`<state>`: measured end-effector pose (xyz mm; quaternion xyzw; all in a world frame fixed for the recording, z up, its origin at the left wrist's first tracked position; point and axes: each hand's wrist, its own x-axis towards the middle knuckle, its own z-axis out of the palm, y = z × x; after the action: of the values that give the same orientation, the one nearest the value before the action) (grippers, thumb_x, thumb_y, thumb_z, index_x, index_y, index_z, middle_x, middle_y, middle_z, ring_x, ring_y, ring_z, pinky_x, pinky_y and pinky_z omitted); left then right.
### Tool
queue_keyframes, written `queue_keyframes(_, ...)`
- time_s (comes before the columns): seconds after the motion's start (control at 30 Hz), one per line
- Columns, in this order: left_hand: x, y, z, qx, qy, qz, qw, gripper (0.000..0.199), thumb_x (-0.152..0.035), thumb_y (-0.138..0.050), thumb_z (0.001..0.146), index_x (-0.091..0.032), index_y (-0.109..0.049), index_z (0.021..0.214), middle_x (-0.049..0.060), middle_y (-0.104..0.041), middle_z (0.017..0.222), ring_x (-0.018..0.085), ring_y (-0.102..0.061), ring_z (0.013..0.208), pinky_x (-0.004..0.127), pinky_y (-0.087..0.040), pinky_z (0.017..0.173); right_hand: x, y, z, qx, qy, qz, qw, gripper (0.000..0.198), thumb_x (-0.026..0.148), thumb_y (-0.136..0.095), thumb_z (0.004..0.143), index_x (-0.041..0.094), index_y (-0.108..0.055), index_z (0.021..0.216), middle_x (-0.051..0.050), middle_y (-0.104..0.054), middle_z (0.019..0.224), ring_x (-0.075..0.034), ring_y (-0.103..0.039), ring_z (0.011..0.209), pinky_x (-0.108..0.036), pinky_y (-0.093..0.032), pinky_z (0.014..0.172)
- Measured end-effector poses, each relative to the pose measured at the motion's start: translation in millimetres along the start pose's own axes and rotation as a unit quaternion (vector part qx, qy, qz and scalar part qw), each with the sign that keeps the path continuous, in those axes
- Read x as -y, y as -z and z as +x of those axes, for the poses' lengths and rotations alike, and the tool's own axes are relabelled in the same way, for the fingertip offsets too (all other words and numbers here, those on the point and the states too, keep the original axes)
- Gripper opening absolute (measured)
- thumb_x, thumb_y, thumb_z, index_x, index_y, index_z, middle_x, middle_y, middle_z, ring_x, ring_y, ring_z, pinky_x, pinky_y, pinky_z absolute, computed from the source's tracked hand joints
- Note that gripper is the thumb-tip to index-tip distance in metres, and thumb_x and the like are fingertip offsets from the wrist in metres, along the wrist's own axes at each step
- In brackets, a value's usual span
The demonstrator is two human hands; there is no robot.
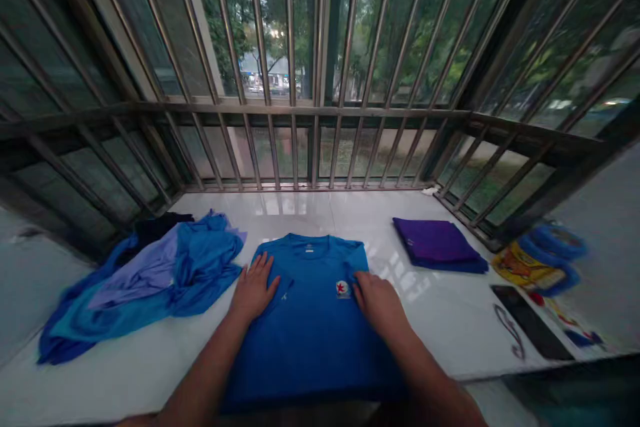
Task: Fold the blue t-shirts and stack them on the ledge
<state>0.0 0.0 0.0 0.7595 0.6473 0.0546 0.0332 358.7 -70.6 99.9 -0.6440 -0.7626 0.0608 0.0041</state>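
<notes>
Shirt: the blue T-shirt point(313, 320) lies flat and face up on the white sill point(450, 320), dead centre in front of me, collar at the far end, hem hanging toward the near edge.
Badge: a small red-and-white emblem point(343, 289) sits on the chest, just left of my right hand.
Left hand: my left hand point(254, 288) is pressed palm down on the shirt's left shoulder, fingers spread and flat, gripping nothing.
Right hand: my right hand point(379, 300) rests on the shirt's right chest area, fingers loosely curled downward onto the cloth; I cannot tell whether they pinch a fold.
Left pile: a rumpled heap of blue clothes point(145, 280) lies just left of the shirt, its edge near my left hand.
Right stack: a folded purple garment point(436, 243) sits to the right and a bit farther, apart from the shirt.
Far right: a dark phone point(530, 321) lies flat near the right edge, with a yellow packet point(525, 270) and a blue coil point(553, 247) beyond it, blurred.
Beyond: metal window bars point(320, 113) rise at the far edge of the sill.
</notes>
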Motion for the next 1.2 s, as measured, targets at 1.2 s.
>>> queue_keyframes(1.2, -247.6, 5.6, 161.4, 0.064, -0.190, -0.202, 0.959, 0.028, -0.019, -0.065, 0.098, -0.026, -0.078, 0.121, 0.007, -0.082, 0.123, 0.026, -0.073, 0.121, 0.040, -0.054, 0.106, -58.0, -45.4, -56.2, -0.002, -0.103, 0.063, 0.993, 0.040, 0.015, -0.053, 0.100, 0.023, -0.074, 0.134, -0.013, -0.071, 0.134, -0.028, -0.068, 0.120, -0.036, -0.052, 0.101)
